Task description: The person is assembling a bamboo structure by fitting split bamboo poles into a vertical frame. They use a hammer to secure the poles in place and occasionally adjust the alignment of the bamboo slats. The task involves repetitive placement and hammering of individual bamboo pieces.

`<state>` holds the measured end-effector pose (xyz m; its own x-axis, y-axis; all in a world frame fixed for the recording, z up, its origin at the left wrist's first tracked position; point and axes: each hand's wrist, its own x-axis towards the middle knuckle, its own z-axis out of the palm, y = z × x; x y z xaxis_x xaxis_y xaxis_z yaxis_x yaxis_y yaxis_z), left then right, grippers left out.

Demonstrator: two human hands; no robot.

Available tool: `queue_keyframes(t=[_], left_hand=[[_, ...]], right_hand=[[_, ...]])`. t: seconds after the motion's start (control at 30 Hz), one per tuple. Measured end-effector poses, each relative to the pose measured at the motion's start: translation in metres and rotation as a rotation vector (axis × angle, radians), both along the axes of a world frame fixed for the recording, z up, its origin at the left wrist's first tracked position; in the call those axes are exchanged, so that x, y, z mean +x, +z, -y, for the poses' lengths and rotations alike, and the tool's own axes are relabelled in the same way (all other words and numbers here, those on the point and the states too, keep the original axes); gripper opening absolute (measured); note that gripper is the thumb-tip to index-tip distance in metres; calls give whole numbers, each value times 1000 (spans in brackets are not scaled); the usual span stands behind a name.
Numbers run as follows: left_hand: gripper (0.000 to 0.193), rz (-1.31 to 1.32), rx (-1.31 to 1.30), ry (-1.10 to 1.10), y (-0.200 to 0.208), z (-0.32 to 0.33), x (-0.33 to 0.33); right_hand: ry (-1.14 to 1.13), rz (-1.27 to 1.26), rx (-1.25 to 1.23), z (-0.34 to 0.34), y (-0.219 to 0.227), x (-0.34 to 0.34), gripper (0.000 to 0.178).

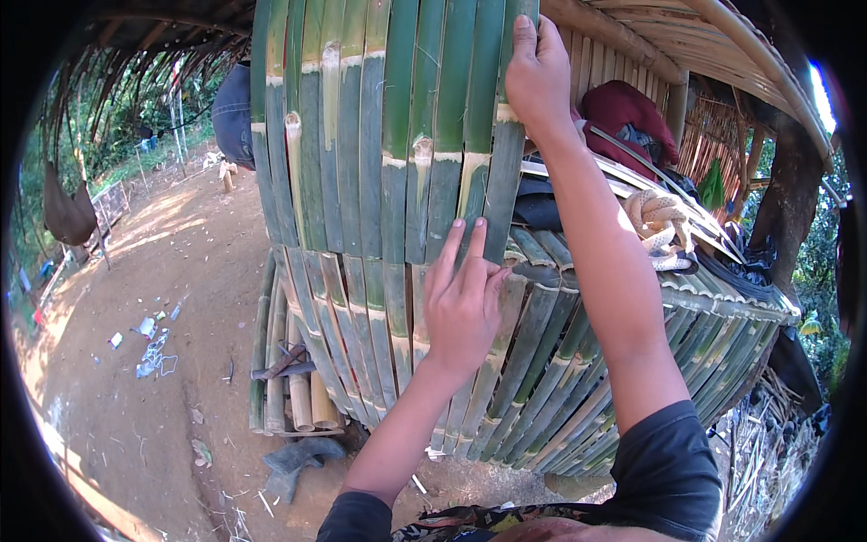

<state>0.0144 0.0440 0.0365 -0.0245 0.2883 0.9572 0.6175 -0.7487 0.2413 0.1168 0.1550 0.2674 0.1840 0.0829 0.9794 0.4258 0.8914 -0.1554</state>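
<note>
In front of me stands an upright panel of split green bamboo slats [361,135], set edge to edge with pale bands at the nodes. My right hand [540,77] grips the outermost slat [507,163] at the panel's right edge, thumb pointing up along it. Lower down, my left hand [465,298] rests its two outstretched fingertips against the slats, with the other fingers partly bent and nothing held. Below the upright panel, more bamboo slats [542,361] form a lower wall that curves off to the right.
A coiled pale rope [657,221] and maroon cloth [628,108] lie on a bamboo surface behind my right forearm. Bamboo poles [298,402] are stacked below left. Dark cloth [293,465] and scattered litter [153,330] lie on dirt ground. A brown sack [69,215] hangs far left.
</note>
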Motion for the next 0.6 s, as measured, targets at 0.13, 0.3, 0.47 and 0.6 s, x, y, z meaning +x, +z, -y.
queue_keyframes(t=[0.13,0.3,0.47,0.6], left_hand=[[65,-27,4,25,0,-1,-2],[62,-69,31,60,1,-1,-3],[29,-9,25,-19,22,7,-16],[11,205,48,-292,81,2,-32]], right_hand=[[47,-6,-36,7,-1,-4,35],[76,-7,19,5,1,-5,31],[96,-24,19,6,-1,-7,31],[44,-39,28,6,-1,-2,31]])
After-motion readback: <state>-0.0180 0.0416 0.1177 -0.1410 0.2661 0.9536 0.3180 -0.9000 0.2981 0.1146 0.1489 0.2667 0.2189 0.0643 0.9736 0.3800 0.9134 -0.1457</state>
